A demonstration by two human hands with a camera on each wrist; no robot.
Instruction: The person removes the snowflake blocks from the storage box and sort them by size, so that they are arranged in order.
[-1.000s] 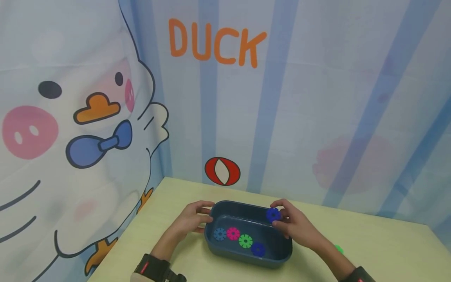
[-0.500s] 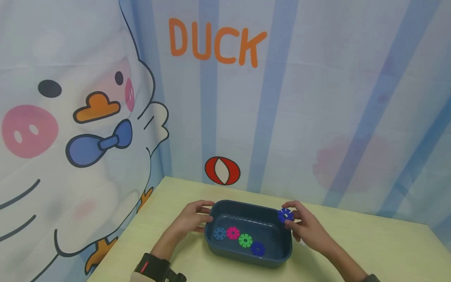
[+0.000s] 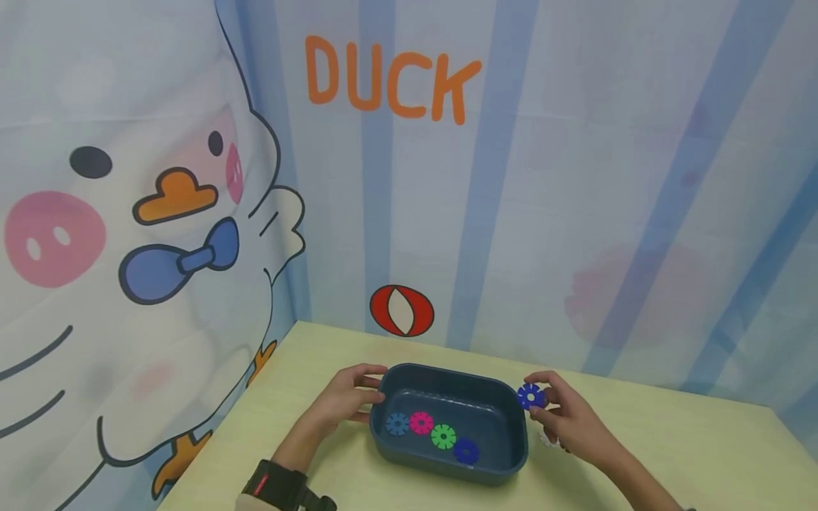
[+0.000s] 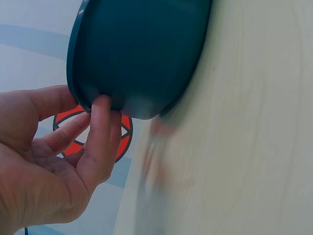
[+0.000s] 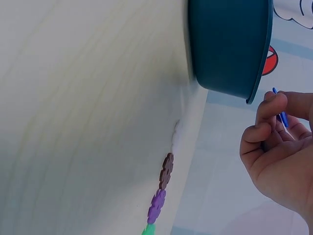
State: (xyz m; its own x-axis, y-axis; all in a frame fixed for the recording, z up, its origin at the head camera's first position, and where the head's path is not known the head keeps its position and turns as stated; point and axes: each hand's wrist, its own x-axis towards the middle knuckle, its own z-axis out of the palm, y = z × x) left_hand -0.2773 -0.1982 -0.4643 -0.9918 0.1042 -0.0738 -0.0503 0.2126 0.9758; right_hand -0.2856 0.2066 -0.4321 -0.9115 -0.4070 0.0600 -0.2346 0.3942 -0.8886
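We look first at the dark blue tray (image 3: 447, 387), sitting on the pale table (image 3: 671, 454) with its long axis running left to right, right end swung a touch nearer us. Inside, four notched discs lie flat in a slanting line: pale blue disc (image 3: 393, 426), pink disc (image 3: 417, 425), green disc (image 3: 439, 438) and indigo disc (image 3: 462, 453), the last closest to the near wall

Over to the left hand (image 3: 345, 397): thumb and fingers spread well apart, tips resting against the tray's left end; how hard they press, we can't tell. And the right hand (image 3: 571, 422) has thumb and finger clamped on a royal blue disc (image 3: 522, 394)! That one's in the air, just beyond the tray's right end, its flat face towards the head camera, while from the right wrist we catch it nearly edge-on

Beneath, on the table, we spot a row: a blurred whitish disc (image 5: 175, 137), a brown disc (image 5: 167, 170), a purple disc (image 5: 156, 206) and a mint disc (image 5: 148, 229), cut by the frame edge
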